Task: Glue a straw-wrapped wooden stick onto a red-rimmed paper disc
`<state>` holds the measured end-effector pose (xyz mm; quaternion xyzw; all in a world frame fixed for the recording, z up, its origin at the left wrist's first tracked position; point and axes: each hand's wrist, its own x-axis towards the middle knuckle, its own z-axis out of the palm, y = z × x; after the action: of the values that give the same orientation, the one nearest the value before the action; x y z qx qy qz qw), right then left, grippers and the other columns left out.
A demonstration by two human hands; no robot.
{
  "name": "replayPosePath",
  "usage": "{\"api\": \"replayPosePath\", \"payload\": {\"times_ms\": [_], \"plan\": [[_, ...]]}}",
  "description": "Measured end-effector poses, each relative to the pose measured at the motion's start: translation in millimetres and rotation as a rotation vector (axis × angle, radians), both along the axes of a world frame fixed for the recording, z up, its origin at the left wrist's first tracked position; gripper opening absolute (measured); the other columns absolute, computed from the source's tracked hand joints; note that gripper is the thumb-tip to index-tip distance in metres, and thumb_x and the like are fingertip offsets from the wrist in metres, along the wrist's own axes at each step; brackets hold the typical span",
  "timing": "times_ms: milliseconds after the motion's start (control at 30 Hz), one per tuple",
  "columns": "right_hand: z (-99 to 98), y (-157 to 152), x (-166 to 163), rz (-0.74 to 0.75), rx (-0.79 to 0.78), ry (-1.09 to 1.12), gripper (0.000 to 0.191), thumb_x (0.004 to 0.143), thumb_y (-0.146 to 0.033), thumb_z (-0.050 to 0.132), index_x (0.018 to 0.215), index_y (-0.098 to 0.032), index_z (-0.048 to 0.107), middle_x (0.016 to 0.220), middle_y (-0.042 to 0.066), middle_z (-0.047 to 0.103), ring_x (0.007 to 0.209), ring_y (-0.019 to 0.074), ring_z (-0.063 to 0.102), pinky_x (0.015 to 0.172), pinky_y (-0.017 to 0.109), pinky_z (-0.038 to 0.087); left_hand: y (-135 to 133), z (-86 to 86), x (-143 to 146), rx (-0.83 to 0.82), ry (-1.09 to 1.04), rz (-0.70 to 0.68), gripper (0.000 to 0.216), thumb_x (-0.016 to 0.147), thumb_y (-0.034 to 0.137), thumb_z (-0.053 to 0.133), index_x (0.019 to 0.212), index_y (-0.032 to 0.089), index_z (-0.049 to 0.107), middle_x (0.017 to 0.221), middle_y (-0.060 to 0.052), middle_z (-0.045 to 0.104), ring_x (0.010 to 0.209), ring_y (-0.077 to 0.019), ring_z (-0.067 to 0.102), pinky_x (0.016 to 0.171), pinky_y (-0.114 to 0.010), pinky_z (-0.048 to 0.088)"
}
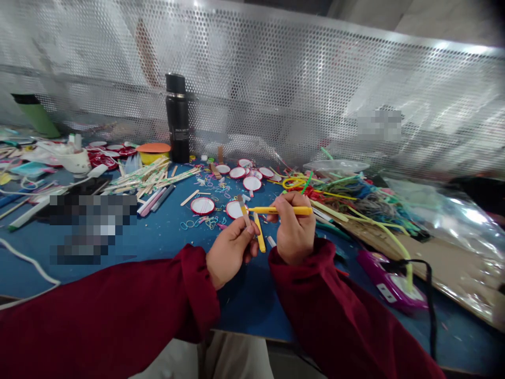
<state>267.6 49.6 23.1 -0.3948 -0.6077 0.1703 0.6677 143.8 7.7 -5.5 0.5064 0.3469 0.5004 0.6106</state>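
My left hand [231,250] is closed, pinching the lower end of a small flat brownish wooden stick [243,206] that points up and away. Closed around a slim yellow marker [292,210], my right hand [295,234] keeps it nearly level. The marker's tip points left and is at the stick; whether it touches cannot be made out. Just right of my left fingers is a second yellow piece [260,237], shaped like a marker cap or pen. Behind the stick lies a round white disc with a red rim [234,210], partly covered. Another such disc [202,206] is to its left.
A black bottle [177,118] stands at the back by the perforated metal screen [256,79]. Loose sticks [145,176] and markers [158,200] lie left. Coloured pipe-cleaner-like strands [379,210] pile up right, near a purple power strip [390,279] with a black cord.
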Motion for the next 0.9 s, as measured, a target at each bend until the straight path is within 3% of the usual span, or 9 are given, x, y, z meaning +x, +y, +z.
{"api": "replayPosePath", "payload": {"times_ms": [200, 300, 433, 567, 667, 767, 900], "plan": [[-0.8, -4.9, -0.3, 0.020, 0.068, -0.086, 0.022, 0.090, -0.026, 0.052, 0.068, -0.021, 0.054, 0.053, -0.005, 0.055, 0.048, 0.0113, 0.051, 0.051, 0.026, 0.042, 0.2, -1.3, 0.6, -0.022, -0.018, 0.011, 0.022, 0.094, 0.040, 0.046, 0.090, 0.019, 0.049, 0.055, 0.006, 0.050, 0.043, -0.0078, 0.038, 0.044, -0.018, 0.029], [-0.7, -6.7, 0.1, -0.040, 0.090, -0.177, 0.022, 0.090, -0.024, 0.053, 0.067, -0.022, 0.053, 0.053, -0.005, 0.053, 0.049, 0.0110, 0.049, 0.052, 0.025, 0.041, 0.3, -2.7, 0.2, -0.011, -0.012, 0.012, 0.023, 0.094, 0.041, 0.047, 0.089, 0.018, 0.049, 0.055, 0.005, 0.050, 0.044, -0.0074, 0.039, 0.045, -0.018, 0.029], [-2.5, -4.5, -0.6, -0.006, 0.092, -0.080, 0.021, 0.092, -0.031, 0.055, 0.074, -0.021, 0.057, 0.063, -0.003, 0.058, 0.055, 0.0116, 0.054, 0.054, 0.025, 0.044, 0.4, -2.4, 0.2, -0.006, -0.003, 0.021, 0.023, 0.095, 0.041, 0.046, 0.091, 0.019, 0.050, 0.057, 0.005, 0.051, 0.044, -0.0076, 0.040, 0.045, -0.018, 0.029], [-7.6, -2.0, -5.6, 0.214, -0.178, -0.026, 0.027, 0.092, -0.046, 0.057, 0.089, -0.021, 0.065, 0.074, 0.000, 0.067, 0.060, 0.0125, 0.062, 0.056, 0.024, 0.051, 2.0, -1.0, -0.1, 0.023, 0.016, 0.038, 0.022, 0.095, 0.038, 0.047, 0.089, 0.018, 0.051, 0.059, 0.005, 0.051, 0.045, -0.0073, 0.039, 0.045, -0.019, 0.030], [-11.4, -5.3, -10.4, 0.381, -0.419, -0.041, 0.034, 0.089, -0.053, 0.059, 0.089, -0.020, 0.066, 0.058, -0.004, 0.060, 0.043, 0.0093, 0.053, 0.041, 0.020, 0.044, 3.6, 0.6, -1.0, 0.051, 0.005, 0.075, 0.027, 0.095, 0.043, 0.050, 0.084, 0.018, 0.051, 0.062, 0.005, 0.051, 0.047, -0.0068, 0.040, 0.047, -0.020, 0.030], [-13.0, -10.8, -14.2, 0.479, -0.479, -0.012, 0.032, 0.087, -0.053, 0.061, 0.088, -0.021, 0.065, 0.049, -0.008, 0.052, 0.035, 0.0093, 0.049, 0.035, 0.019, 0.041, 3.3, 3.2, -1.3, 0.053, -0.035, 0.098, 0.035, 0.092, 0.051, 0.054, 0.080, 0.018, 0.051, 0.059, 0.005, 0.050, 0.047, -0.0071, 0.040, 0.047, -0.021, 0.030], [-13.6, -13.3, -16.8, 0.493, -0.495, 0.042, 0.025, 0.084, -0.046, 0.066, 0.084, -0.022, 0.063, 0.051, -0.008, 0.055, 0.034, 0.0103, 0.052, 0.033, 0.020, 0.042, 1.4, 7.8, -1.4, 0.040, -0.043, 0.100, 0.040, 0.089, 0.057, 0.056, 0.078, 0.018, 0.052, 0.056, 0.005, 0.049, 0.045, -0.0074, 0.038, 0.046, -0.021, 0.029]]}}
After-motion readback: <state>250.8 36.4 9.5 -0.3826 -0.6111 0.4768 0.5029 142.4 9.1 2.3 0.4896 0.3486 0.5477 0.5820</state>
